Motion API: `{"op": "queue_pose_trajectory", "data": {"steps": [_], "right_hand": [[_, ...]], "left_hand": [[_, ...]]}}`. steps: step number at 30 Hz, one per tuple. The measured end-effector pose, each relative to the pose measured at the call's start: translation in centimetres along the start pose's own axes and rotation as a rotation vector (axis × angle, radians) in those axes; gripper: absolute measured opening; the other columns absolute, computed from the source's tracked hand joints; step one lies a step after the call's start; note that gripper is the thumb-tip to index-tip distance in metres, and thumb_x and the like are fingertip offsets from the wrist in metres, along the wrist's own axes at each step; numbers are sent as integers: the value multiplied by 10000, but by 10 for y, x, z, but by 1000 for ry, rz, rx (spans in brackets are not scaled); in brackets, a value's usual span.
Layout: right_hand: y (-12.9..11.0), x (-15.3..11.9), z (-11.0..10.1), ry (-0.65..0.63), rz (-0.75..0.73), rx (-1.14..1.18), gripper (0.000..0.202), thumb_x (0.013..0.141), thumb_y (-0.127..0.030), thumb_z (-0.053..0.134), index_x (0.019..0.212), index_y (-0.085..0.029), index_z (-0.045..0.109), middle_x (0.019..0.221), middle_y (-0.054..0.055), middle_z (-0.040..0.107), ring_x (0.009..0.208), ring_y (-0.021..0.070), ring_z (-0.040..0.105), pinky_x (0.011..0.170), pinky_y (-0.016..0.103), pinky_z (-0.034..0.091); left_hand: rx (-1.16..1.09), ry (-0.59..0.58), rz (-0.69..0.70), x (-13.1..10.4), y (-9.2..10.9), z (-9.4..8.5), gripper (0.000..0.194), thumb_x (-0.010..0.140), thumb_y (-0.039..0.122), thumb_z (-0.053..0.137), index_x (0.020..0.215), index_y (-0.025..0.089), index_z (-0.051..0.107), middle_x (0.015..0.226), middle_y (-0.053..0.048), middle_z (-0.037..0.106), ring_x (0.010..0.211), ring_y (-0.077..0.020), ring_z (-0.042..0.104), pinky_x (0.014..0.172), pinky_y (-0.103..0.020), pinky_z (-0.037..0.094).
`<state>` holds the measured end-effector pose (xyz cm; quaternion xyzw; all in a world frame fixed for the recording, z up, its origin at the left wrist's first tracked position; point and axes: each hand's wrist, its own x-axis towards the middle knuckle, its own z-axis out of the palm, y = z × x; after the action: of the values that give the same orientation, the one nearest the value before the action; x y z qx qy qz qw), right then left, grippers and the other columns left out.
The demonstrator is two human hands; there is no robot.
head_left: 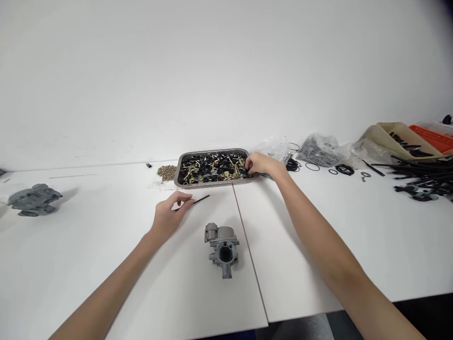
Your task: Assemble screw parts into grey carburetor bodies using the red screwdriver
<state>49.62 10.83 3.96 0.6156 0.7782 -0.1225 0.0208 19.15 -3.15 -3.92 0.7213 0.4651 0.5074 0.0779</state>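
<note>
My left hand (172,211) pinches a thin black rod (202,199) between thumb and fingers, its tip pointing up and right, above the white table. My right hand (260,163) reaches to the right end of a metal tray (180,182). Its fingers are closed down among small black and brass-coloured parts (212,167); whatever they grip is hidden. A grey carburetor (225,252) stands on the table nearer to me, between my forearms, its round bore facing me.
A pile of small brass-coloured pieces (166,173) lies left of the tray. Another carburetor (34,200) sits at the far left. To the right are plastic bags (320,150), black rings (344,169), black hoses (426,172), a beige bin (406,137) and an orange basket (430,139).
</note>
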Motion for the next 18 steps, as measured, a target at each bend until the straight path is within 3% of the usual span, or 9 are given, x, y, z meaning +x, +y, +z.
{"op": "queue_pose_trajectory", "data": {"steps": [5,10,18], "right_hand": [[-5,3,7,-38,28,-89,228,948,-310,595,1089,-132,617,1121,84,609,1000,192,605,878,391,527],[0,3,5,-39,-30,-57,217,955,-317,585,1061,-131,622,1056,71,625,924,170,619,827,358,542],[-16,15,23,122,-264,112,243,952,-314,586,1116,-135,603,1130,81,601,994,191,599,879,394,521]], "left_hand": [[53,39,99,4,4,-3,62,833,230,666,823,180,631,697,14,624,612,-77,482,563,-182,418],[7,23,134,7,3,-4,39,840,192,657,833,168,627,677,15,586,628,-77,488,624,-212,422],[-190,9,-107,1,1,-1,118,803,271,698,823,169,643,630,11,574,520,-76,485,541,-235,439]]}}
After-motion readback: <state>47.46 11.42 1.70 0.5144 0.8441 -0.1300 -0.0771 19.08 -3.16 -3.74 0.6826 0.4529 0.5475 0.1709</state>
